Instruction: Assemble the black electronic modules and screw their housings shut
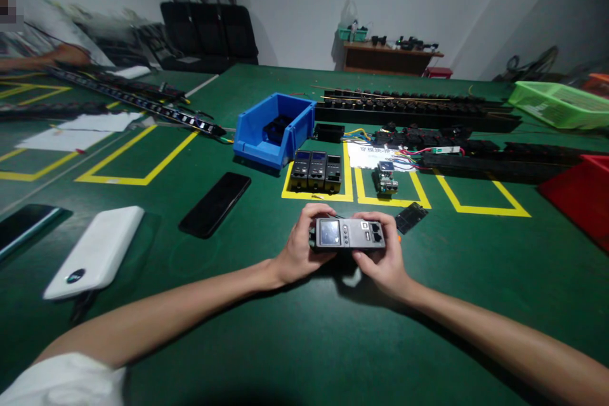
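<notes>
On the green table (304, 349), a blue bin (259, 149) is set. By the left hand (302, 246) and right hand (387, 265), one at each end, a grey box (356, 236) is held over the table. A small screen (330, 233) is seen near the left hand.

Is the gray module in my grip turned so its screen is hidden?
No, the gray module shows its small screen toward the camera, left of its black ports.

Creased white sleeve (66, 384) above the bare left forearm (166, 320), both hands (297, 257) bare
</notes>
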Demonstrator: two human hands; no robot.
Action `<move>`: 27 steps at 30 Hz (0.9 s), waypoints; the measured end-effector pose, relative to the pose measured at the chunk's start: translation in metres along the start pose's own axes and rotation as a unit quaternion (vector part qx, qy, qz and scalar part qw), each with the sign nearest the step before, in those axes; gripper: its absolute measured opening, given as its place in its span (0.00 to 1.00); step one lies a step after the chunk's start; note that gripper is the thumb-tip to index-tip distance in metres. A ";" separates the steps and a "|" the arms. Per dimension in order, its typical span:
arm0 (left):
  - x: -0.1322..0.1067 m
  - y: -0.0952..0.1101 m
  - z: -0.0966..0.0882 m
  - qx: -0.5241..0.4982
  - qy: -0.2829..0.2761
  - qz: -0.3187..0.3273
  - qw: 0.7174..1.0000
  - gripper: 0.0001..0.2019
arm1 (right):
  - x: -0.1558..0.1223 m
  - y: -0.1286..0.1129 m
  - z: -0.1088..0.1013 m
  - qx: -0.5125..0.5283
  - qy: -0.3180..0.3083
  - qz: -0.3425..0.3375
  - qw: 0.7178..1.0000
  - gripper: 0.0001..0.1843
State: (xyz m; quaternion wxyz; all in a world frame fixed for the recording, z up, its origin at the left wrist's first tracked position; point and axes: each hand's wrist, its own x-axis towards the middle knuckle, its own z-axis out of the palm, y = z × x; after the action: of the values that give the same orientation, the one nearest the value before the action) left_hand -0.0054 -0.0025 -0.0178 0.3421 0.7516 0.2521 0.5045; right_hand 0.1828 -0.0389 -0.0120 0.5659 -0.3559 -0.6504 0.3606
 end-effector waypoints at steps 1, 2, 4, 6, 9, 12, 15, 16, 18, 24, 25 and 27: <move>0.001 0.000 0.000 -0.025 -0.014 -0.029 0.999 0.30 | 0.001 0.000 0.000 -0.001 0.003 -0.017 1.000 0.27; 0.001 0.000 0.000 -0.038 -0.022 -0.052 0.998 0.29 | 0.001 -0.001 0.001 -0.004 0.005 -0.029 1.000 0.27; 0.002 0.001 0.000 -0.031 -0.024 -0.064 0.997 0.23 | 0.002 -0.001 0.001 -0.015 0.005 -0.037 0.999 0.27; 0.003 0.001 0.000 -0.013 -0.018 -0.054 0.998 0.20 | 0.003 -0.002 0.001 -0.021 0.005 -0.037 0.999 0.28; 0.004 0.001 -0.001 -0.009 -0.016 -0.042 0.999 0.19 | 0.002 -0.001 0.001 -0.022 0.005 -0.039 0.999 0.28; 0.004 0.002 -0.001 -0.012 -0.017 -0.044 0.999 0.18 | 0.002 -0.001 0.002 -0.023 0.003 -0.041 0.999 0.28; 0.003 0.001 -0.001 -0.016 -0.021 -0.061 0.998 0.19 | 0.003 0.000 0.002 -0.024 0.003 -0.036 0.999 0.27; 0.003 0.001 -0.001 -0.018 -0.021 -0.072 0.997 0.21 | 0.003 0.000 0.001 -0.025 0.005 -0.030 0.999 0.27; 0.002 0.001 0.000 -0.027 -0.017 -0.095 0.995 0.26 | 0.002 0.001 0.000 -0.039 0.014 -0.002 0.999 0.27; 0.005 0.005 -0.001 -0.068 -0.049 -0.138 0.987 0.35 | 0.003 0.006 -0.004 -0.036 -0.001 0.114 0.993 0.17; 0.005 0.006 -0.001 -0.072 -0.048 -0.139 0.986 0.35 | 0.003 0.007 -0.003 -0.009 -0.014 0.138 0.990 0.17; 0.007 0.006 -0.003 -0.083 -0.036 -0.147 0.985 0.31 | 0.002 0.008 -0.002 0.053 -0.039 0.185 0.981 0.18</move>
State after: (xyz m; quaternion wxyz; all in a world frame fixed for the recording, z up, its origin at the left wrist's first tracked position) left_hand -0.0052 -0.0010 -0.0084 0.4823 0.6935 0.3044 0.4401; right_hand 0.1848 -0.0330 -0.0174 0.4818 -0.4256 -0.5748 0.5064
